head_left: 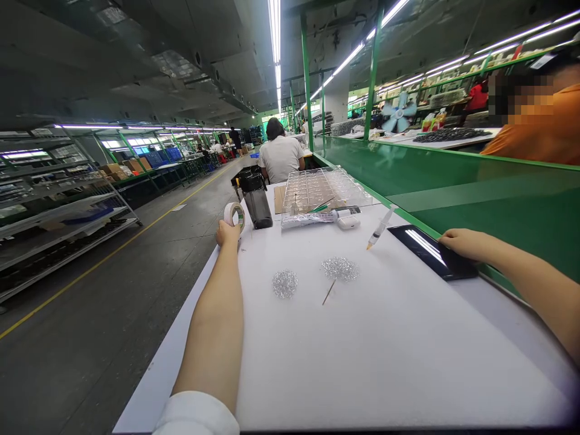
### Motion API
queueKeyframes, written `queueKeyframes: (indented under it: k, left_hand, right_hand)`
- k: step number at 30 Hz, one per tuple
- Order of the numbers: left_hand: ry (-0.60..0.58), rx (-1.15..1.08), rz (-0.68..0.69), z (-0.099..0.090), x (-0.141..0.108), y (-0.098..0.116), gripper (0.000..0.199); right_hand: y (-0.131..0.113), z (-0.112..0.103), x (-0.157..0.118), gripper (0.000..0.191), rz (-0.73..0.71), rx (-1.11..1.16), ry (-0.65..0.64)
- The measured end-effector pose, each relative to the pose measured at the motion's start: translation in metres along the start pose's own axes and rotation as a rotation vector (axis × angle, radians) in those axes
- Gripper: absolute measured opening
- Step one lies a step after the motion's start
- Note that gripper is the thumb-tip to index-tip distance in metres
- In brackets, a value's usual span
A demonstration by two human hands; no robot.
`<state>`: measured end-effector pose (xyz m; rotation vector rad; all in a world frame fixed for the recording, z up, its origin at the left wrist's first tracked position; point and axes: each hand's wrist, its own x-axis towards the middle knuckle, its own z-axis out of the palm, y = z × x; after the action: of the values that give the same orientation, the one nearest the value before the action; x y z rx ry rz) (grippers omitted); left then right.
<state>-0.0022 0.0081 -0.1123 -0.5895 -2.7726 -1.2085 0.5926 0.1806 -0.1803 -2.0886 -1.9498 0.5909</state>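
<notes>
At the table's left edge, my left hand is closed on a roll of tape, which stands upright on its rim. On the other side, my right hand grips the far right edge of a flat, glossy black tablet-like device; its fingertips are partly hidden. A syringe with an amber tip lies left of the device. Between my arms are two piles of tiny shiny clear pieces, a left pile and a right pile. A thin brown stick touches the right pile's lower edge.
Clear plastic trays lie at the back of the white table, with a white case before them. A dark container stands beside them. A green conveyor borders the right. One person sits ahead, another at right.
</notes>
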Motion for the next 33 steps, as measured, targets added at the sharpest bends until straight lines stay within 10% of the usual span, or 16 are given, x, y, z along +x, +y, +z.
queueKeyframes:
  k: [33]
  left_hand:
    - [0.03,-0.012,0.028,-0.002,0.0,-0.002,0.029]
  right_hand:
    - [0.007,0.005,0.012,0.03,0.003,-0.025,-0.008]
